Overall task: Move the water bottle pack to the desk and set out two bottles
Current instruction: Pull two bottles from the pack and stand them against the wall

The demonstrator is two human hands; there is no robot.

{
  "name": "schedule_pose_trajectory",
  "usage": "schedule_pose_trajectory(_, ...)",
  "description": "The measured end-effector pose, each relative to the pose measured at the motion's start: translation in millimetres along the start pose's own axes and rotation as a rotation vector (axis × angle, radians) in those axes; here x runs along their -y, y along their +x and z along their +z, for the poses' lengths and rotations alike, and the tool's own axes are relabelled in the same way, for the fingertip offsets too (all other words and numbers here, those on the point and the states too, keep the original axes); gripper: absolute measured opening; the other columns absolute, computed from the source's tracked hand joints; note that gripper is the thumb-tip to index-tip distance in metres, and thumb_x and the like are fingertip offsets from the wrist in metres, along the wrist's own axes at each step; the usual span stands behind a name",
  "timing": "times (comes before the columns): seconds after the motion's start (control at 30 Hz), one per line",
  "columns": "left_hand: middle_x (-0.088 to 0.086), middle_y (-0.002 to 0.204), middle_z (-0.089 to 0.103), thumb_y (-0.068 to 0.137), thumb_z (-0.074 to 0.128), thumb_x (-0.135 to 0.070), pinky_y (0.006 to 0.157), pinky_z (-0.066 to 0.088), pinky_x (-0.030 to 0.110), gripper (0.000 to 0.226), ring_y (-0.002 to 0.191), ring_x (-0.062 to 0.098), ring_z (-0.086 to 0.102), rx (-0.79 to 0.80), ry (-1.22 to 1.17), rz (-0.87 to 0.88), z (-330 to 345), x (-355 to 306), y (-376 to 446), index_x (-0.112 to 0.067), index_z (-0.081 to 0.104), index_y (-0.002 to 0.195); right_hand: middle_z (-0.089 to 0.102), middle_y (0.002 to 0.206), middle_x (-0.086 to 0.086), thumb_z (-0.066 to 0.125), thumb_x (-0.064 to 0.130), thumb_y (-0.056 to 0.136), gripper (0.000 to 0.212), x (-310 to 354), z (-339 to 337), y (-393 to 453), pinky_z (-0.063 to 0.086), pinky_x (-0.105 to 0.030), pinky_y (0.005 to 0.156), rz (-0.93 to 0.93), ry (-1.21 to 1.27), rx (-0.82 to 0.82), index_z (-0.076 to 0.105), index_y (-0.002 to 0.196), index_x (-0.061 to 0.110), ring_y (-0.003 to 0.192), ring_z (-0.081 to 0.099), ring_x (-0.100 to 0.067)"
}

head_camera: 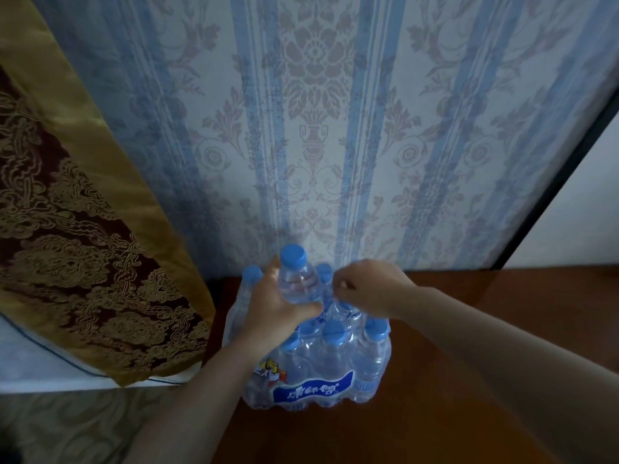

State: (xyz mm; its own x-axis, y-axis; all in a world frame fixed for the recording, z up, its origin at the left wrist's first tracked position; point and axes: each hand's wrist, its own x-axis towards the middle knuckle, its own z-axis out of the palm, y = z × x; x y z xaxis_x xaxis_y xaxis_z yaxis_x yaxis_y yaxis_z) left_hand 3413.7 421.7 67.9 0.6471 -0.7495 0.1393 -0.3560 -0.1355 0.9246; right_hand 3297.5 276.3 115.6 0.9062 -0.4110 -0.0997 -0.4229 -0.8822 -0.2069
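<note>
The water bottle pack point(311, 366) is standing on the dark wooden table point(469, 380), near its left edge and close to the wall. A blue label panel point(313, 390) with white writing is running across the front of the clear wrap, but the characters are too blurred to read; a small yellow and orange patch is showing at the upper left of the panel, also unreadable. Inside the wrap, clear bottles with blue caps are standing upright in rows, and their contents are looking clear like water.

The left hand point(274, 309) is gripping one bottle point(298, 283) around its shoulder, fingers curled shut on it, and the bottle is rising above the others with its blue cap well clear of the pack's top. The right hand point(365, 289) is hovering just beside that bottle, over the back of the pack, with its fingers bent and pinched loosely together at the torn wrap; whether they are actually holding the film cannot be told.

Blue-striped floral wallpaper point(318, 128) is filling the background. A gold and dark red patterned curtain point(77, 229) is hanging to the left, beside the table's corner. A patterned carpet point(83, 426) is lying below.
</note>
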Motion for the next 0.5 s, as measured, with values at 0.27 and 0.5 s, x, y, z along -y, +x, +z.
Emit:
schedule_pose_trajectory(0.27, -0.031, 0.089, 0.068, 0.063, 0.085, -0.044, 0.067, 0.049, 0.005, 0.046, 0.079, -0.017, 0.063, -0.094, 0.148, 0.097, 11, -13, -5, -0.041, 0.051, 0.094, 0.056, 0.081, 0.004, 0.057, 0.021, 0.088, 0.011, 26, 7, 16, 0.038, -0.03, 0.058, -0.036, -0.629, 0.185, 0.063, 0.096, 0.017, 0.075, 0.057, -0.018)
schedule_pose_trajectory(0.5, -0.024, 0.076, 0.057, 0.072, 0.082, -0.04, 0.066, 0.037, -0.007, 0.051, 0.076, -0.032, 0.051, -0.097, 0.213, 0.092, 7, -2, -4, -0.025, 0.045, 0.104, 0.043, 0.068, 0.003, 0.053, 0.02, 0.082, 0.012, 55, 10, 30, 0.023, -0.025, 0.042, 0.164, -0.897, 0.328, 0.062, 0.09, 0.019, 0.048, 0.033, -0.015)
